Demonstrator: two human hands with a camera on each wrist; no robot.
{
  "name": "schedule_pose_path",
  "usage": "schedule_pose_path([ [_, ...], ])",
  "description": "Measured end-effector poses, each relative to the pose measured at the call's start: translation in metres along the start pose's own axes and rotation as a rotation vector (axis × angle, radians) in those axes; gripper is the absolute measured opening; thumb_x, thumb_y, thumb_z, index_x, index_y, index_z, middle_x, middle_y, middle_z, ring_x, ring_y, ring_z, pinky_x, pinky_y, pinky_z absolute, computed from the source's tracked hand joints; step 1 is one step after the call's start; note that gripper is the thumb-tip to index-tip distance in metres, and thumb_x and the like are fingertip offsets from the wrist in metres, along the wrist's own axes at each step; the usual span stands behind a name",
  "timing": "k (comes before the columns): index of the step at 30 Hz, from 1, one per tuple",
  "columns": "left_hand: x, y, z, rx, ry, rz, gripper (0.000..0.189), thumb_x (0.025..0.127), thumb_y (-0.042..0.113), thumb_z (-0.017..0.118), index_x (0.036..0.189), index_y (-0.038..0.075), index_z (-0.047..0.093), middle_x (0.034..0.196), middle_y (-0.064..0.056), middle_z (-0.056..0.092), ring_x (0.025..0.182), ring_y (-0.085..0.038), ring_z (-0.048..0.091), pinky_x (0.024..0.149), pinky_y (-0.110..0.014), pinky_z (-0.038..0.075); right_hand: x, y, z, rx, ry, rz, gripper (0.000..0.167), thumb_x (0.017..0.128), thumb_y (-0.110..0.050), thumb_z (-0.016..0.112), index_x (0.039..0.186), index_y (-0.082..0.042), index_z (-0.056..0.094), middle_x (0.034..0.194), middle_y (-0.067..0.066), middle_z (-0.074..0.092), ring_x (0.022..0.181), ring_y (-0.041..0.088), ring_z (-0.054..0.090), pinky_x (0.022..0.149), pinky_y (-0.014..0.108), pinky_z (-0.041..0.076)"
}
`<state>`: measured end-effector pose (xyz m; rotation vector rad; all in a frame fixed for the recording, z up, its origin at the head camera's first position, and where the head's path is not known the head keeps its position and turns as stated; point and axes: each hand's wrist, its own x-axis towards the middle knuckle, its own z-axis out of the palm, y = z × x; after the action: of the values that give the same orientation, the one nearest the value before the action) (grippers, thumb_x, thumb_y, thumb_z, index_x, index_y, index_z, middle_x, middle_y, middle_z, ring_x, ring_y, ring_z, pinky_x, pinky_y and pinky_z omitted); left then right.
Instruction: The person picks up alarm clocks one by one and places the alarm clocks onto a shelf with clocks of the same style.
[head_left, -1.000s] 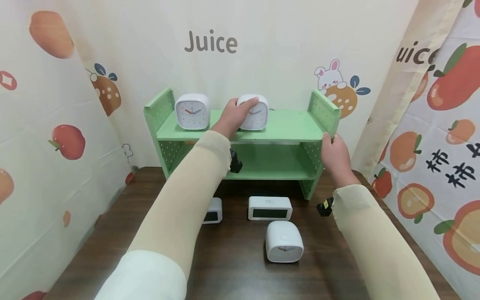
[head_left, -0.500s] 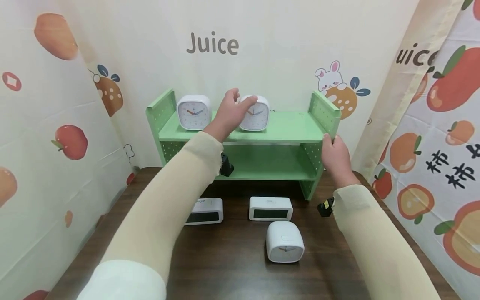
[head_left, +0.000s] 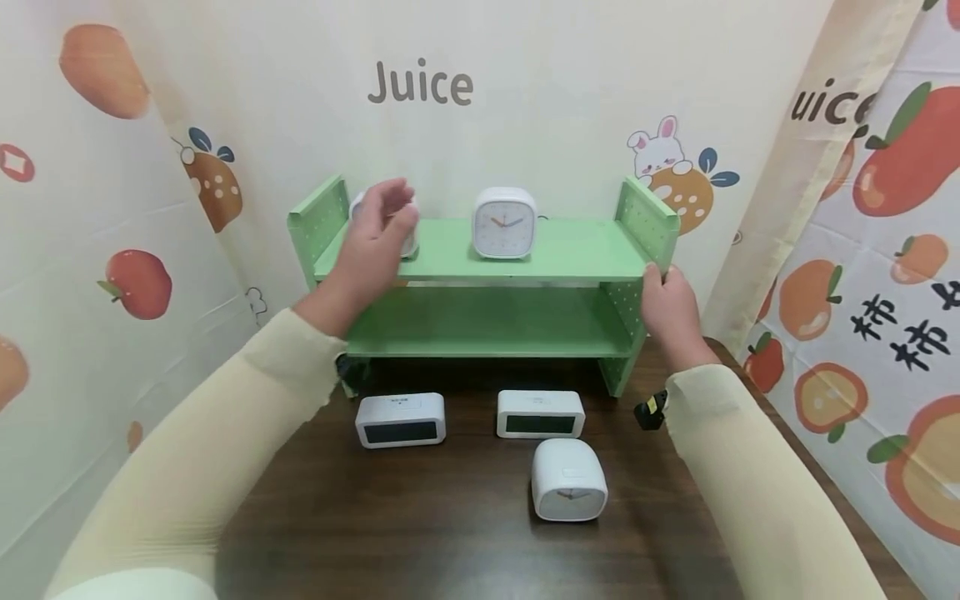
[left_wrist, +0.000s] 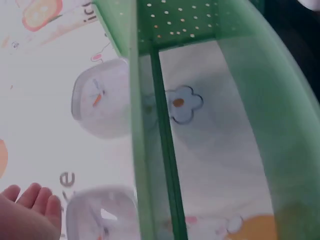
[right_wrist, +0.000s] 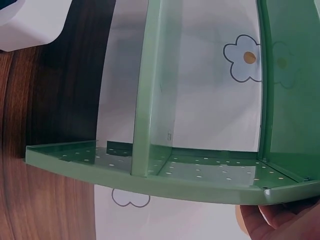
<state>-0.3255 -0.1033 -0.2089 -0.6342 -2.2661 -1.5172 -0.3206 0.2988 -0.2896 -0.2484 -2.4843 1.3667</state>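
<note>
My left hand (head_left: 375,246) is in front of the left white alarm clock (head_left: 411,243) on the top board of a green two-tier shelf (head_left: 487,321), hiding most of that clock. Its fingers are bent loosely with nothing between them. In the left wrist view the same hand (left_wrist: 32,212) appears at the lower left, beside the white clocks. To the right on the top board, a second white alarm clock (head_left: 505,223) stands upright, face forward. My right hand (head_left: 671,312) grips the edge of the shelf's right side panel, its fingers (right_wrist: 255,222) behind that panel in the right wrist view.
Two white digital clocks, one left (head_left: 401,421) and one right (head_left: 540,414), rest on the dark wooden table (head_left: 420,533) before the shelf. Nearer stands a rounded white clock (head_left: 568,481), tilted face down-forward. A fruit-print curtain (head_left: 562,108) hangs behind and at both sides.
My left hand has come off the right-hand clock on the top board and moved left, in front of the left clock. My right hand stays on the side panel.
</note>
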Motion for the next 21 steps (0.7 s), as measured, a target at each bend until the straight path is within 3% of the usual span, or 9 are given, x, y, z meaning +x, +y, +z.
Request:
schedule_pose_path([
  [3, -0.017, -0.013, -0.016, 0.006, 0.111, 0.004, 0.052, 0.109, 0.035, 0.045, 0.152, 0.008, 0.038, 0.148, -0.008, 0.048, 0.135, -0.019, 0.044, 0.113, -0.035, 0.035, 0.000, -0.001, 0.000, -0.004, -0.002, -0.006, 0.077, 0.106, -0.059, 0.017, 0.157, -0.003, 0.034, 0.143, 0.024, 0.050, 0.125, 0.037, 0.050, 0.108, 0.060, 0.039],
  [9, -0.040, -0.043, -0.040, 0.061, 0.373, -0.062, 0.046, 0.106, 0.027, 0.049, 0.145, 0.004, 0.041, 0.139, -0.009, 0.047, 0.127, -0.018, 0.044, 0.107, -0.032, 0.036, 0.000, -0.002, -0.001, 0.000, -0.019, -0.021, 0.077, 0.106, -0.059, 0.018, 0.159, -0.004, 0.030, 0.145, 0.024, 0.049, 0.128, 0.038, 0.049, 0.109, 0.060, 0.037],
  [13, -0.045, -0.053, -0.046, 0.089, 0.418, -0.062, 0.050, 0.104, 0.025, 0.050, 0.147, 0.003, 0.037, 0.140, -0.011, 0.042, 0.126, -0.020, 0.041, 0.106, -0.033, 0.035, 0.000, 0.001, -0.004, 0.015, -0.034, -0.028, 0.079, 0.106, -0.060, 0.021, 0.159, -0.002, 0.025, 0.147, 0.025, 0.046, 0.129, 0.038, 0.045, 0.110, 0.060, 0.035],
  [17, -0.047, -0.052, -0.046, 0.116, 0.465, -0.044, 0.051, 0.102, 0.025, 0.053, 0.146, 0.004, 0.037, 0.136, -0.009, 0.042, 0.120, -0.020, 0.041, 0.097, -0.033, 0.036, -0.002, 0.006, -0.009, 0.042, -0.054, -0.018, 0.084, 0.104, -0.064, 0.025, 0.161, -0.002, 0.018, 0.152, 0.025, 0.040, 0.133, 0.038, 0.042, 0.111, 0.061, 0.034],
  [21, -0.046, -0.056, -0.050, 0.114, 0.528, -0.124, 0.056, 0.101, 0.028, 0.055, 0.148, 0.008, 0.032, 0.141, -0.006, 0.036, 0.126, -0.018, 0.036, 0.102, -0.034, 0.035, -0.007, 0.010, -0.013, 0.027, -0.086, -0.032, 0.089, 0.102, -0.066, 0.030, 0.162, -0.001, 0.018, 0.158, 0.025, 0.035, 0.140, 0.041, 0.038, 0.112, 0.062, 0.033],
])
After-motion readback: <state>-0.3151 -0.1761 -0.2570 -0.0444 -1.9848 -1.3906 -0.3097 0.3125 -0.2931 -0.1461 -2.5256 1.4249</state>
